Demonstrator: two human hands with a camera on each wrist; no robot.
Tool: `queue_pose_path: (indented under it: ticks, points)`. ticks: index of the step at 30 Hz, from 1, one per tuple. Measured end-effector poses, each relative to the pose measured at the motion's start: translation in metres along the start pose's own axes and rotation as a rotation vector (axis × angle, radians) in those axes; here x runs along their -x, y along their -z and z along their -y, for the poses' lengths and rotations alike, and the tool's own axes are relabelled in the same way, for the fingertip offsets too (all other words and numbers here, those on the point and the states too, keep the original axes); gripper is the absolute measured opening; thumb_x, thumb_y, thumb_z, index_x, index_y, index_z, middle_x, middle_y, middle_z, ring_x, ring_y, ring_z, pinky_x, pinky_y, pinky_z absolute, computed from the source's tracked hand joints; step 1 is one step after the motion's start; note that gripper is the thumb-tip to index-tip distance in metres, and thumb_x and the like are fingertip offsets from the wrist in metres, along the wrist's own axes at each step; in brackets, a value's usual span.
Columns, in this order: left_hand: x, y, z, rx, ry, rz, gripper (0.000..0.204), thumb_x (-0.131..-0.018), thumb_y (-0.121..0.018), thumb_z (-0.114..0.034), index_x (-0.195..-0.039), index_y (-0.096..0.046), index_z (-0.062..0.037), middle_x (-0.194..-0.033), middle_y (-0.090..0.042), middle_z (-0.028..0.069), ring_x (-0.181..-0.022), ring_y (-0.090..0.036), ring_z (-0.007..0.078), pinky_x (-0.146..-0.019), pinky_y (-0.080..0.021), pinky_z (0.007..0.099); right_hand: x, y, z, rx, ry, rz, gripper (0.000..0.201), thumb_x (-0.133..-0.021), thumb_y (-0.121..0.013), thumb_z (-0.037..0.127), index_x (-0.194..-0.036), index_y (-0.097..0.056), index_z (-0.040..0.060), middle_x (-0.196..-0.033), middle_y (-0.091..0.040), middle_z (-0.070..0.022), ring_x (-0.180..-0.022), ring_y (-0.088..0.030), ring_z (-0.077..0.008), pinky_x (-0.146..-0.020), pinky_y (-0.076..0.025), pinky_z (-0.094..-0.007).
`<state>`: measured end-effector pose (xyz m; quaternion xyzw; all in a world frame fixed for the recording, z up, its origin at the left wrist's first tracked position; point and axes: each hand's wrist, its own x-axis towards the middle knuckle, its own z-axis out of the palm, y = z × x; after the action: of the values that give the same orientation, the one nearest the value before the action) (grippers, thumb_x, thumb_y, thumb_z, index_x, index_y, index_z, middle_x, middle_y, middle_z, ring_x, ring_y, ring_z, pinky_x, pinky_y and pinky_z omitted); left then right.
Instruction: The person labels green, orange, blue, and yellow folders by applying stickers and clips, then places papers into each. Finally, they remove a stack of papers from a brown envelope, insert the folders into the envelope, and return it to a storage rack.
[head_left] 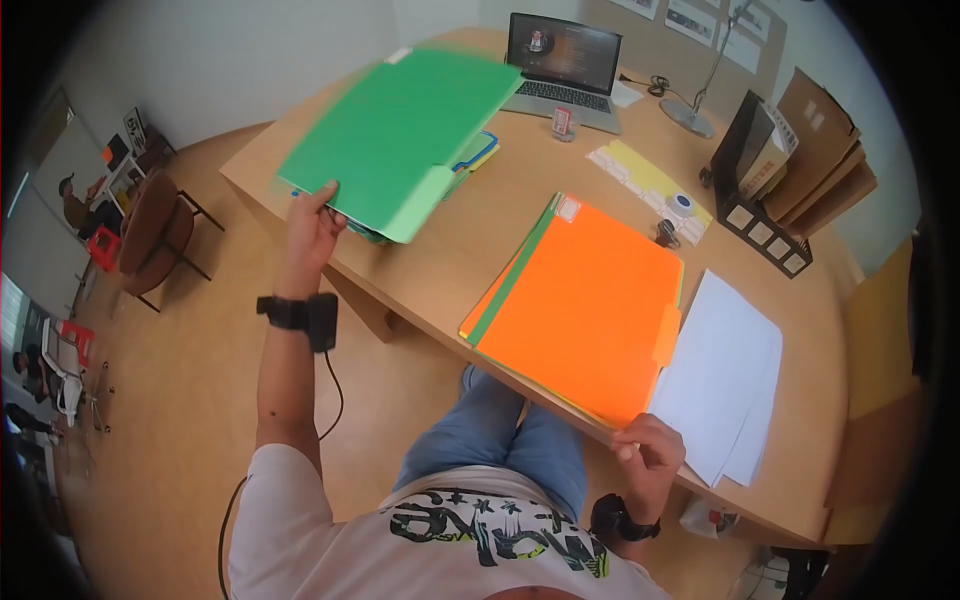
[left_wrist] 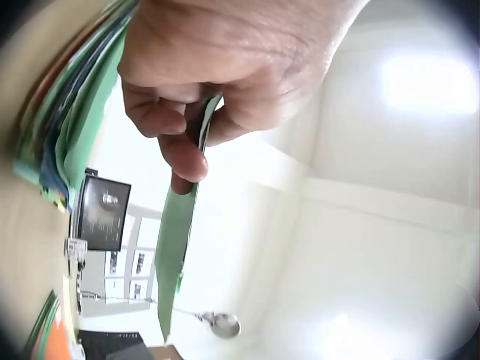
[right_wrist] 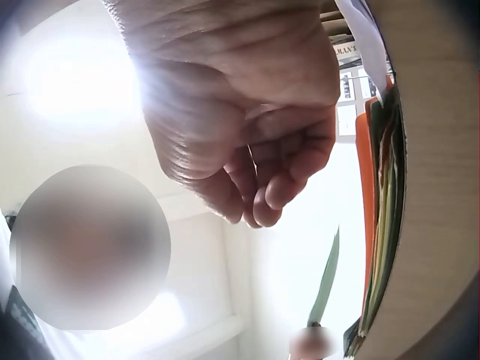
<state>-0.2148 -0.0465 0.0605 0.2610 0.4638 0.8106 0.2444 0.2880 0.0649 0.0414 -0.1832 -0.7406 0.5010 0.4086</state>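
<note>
My left hand (head_left: 318, 228) pinches a green file folder (head_left: 405, 140) by its near edge, thumb on top. The left wrist view shows the folder (left_wrist: 177, 232) thin and edge-on, raised apart from a stack of folders (left_wrist: 82, 112) on the desk. Part of that stack is hidden under it in the head view. My right hand (head_left: 652, 452) hovers beside the near corner of an orange folder (head_left: 585, 300), which tops a second pile. Its fingers (right_wrist: 289, 176) are loosely curled with nothing between them.
White paper sheets (head_left: 725, 380) lie right of the orange folder. Farther back are a laptop (head_left: 565, 65), a yellow label sheet (head_left: 640, 180), a tape roll (head_left: 680, 204) and a black binder clip (head_left: 667, 233). A black file holder (head_left: 755, 215) and a lamp (head_left: 690, 118) stand at the back right.
</note>
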Motion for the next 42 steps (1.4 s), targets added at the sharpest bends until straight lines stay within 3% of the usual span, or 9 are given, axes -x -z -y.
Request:
queue_pose_path:
  ticks: [4,13,25,28,31,33,36,38,42]
  points:
    - [-0.033,0.03,0.002,-0.101,0.169,-0.203,0.008,-0.09,-0.056,-0.011,-0.091,-0.053,-0.0041,-0.069,-0.059,0.004,-0.043,-0.046,0.0091,-0.037,-0.032,0.02,-0.002,0.002,-0.019,-0.001,0.026,-0.094,0.008,-0.077,-0.068,0.004,-0.081,-0.067,-0.0026,-0.07,-0.063,-0.0089,-0.061,-0.056,-0.0154,-0.056,-0.041,-0.024]
    - [-0.04,0.054,0.0,-0.762,0.202,-0.1,0.011,-0.085,-0.061,-0.013,-0.086,-0.056,-0.0033,-0.064,-0.055,0.0017,-0.039,-0.041,0.0074,-0.035,-0.028,0.0227,0.003,0.007,-0.032,-0.014,-0.035,-0.102,0.009,-0.079,-0.067,0.005,-0.08,-0.066,-0.0032,-0.069,-0.062,-0.0085,-0.061,-0.056,-0.015,-0.056,-0.041,-0.0238]
    - [-0.047,0.046,0.004,-1.212,0.011,-0.176,0.034,-0.076,-0.072,-0.018,-0.1,-0.064,0.005,-0.094,-0.068,0.0176,-0.081,-0.066,0.025,-0.073,-0.051,0.0337,0.006,0.011,-0.033,0.035,-0.058,-0.077,0.007,-0.078,-0.066,0.003,-0.081,-0.066,-0.0033,-0.07,-0.062,-0.0091,-0.06,-0.054,-0.0154,-0.054,-0.04,-0.0246]
    - [-0.072,0.114,0.034,-1.492,-0.27,-0.246,0.05,-0.077,-0.073,-0.022,-0.116,-0.056,0.0044,-0.096,-0.067,0.0142,-0.082,-0.065,0.0242,-0.072,-0.05,0.034,0.001,0.008,-0.023,0.078,-0.072,-0.071,0.006,-0.077,-0.066,0.002,-0.081,-0.066,-0.0028,-0.07,-0.062,-0.0089,-0.06,-0.055,-0.0159,-0.054,-0.04,-0.0248]
    - [0.017,-0.017,0.012,-1.274,-0.442,-0.482,0.055,-0.08,-0.072,-0.022,-0.125,-0.051,0.0,-0.083,-0.061,0.0053,-0.069,-0.057,0.0156,-0.063,-0.047,0.029,0.001,0.011,-0.027,0.091,-0.054,-0.036,0.006,-0.078,-0.067,0.003,-0.082,-0.067,-0.001,-0.072,-0.064,-0.0092,-0.061,-0.057,-0.0156,-0.055,-0.042,-0.0255]
    - [0.071,-0.075,0.029,-1.037,-0.438,-0.155,0.034,-0.085,-0.068,-0.017,-0.114,-0.059,-0.0003,-0.075,-0.052,0.0004,-0.066,-0.049,0.0095,-0.065,-0.043,0.0245,-0.001,0.01,-0.026,0.079,-0.056,-0.028,0.006,-0.078,-0.067,0.004,-0.082,-0.068,-0.0004,-0.073,-0.064,-0.0092,-0.062,-0.058,-0.016,-0.056,-0.044,-0.0264]
    - [0.136,-0.138,0.062,-1.057,-0.757,0.667,0.043,-0.076,-0.075,-0.018,-0.113,-0.059,-0.0024,-0.1,-0.062,0.0126,-0.09,-0.059,0.027,-0.077,-0.046,0.0346,-0.003,0.008,-0.02,0.095,-0.034,-0.029,0.006,-0.079,-0.068,0.005,-0.083,-0.068,0.0006,-0.073,-0.064,-0.0089,-0.064,-0.06,-0.018,-0.058,-0.047,-0.0277]
    - [0.161,-0.179,0.067,-1.156,-0.772,0.883,0.053,-0.073,-0.076,-0.03,-0.117,-0.059,-0.0071,-0.115,-0.059,0.0116,-0.104,-0.054,0.0322,-0.083,-0.043,0.0405,-0.001,0.009,-0.02,0.125,-0.014,-0.03,0.006,-0.079,-0.067,0.005,-0.084,-0.068,0.0013,-0.073,-0.064,-0.0082,-0.065,-0.061,-0.0201,-0.06,-0.048,-0.0282]
    - [0.159,-0.191,0.089,-1.154,-0.6,0.947,0.058,-0.069,-0.078,-0.037,-0.115,-0.061,-0.0071,-0.119,-0.057,0.0102,-0.105,-0.052,0.0294,-0.085,-0.042,0.0399,0.013,0.025,-0.008,0.528,0.065,-0.16,0.027,-0.078,-0.072,0.016,-0.101,-0.066,0.0044,-0.101,-0.063,-0.0131,-0.09,-0.059,-0.0288,-0.077,-0.047,-0.0361]
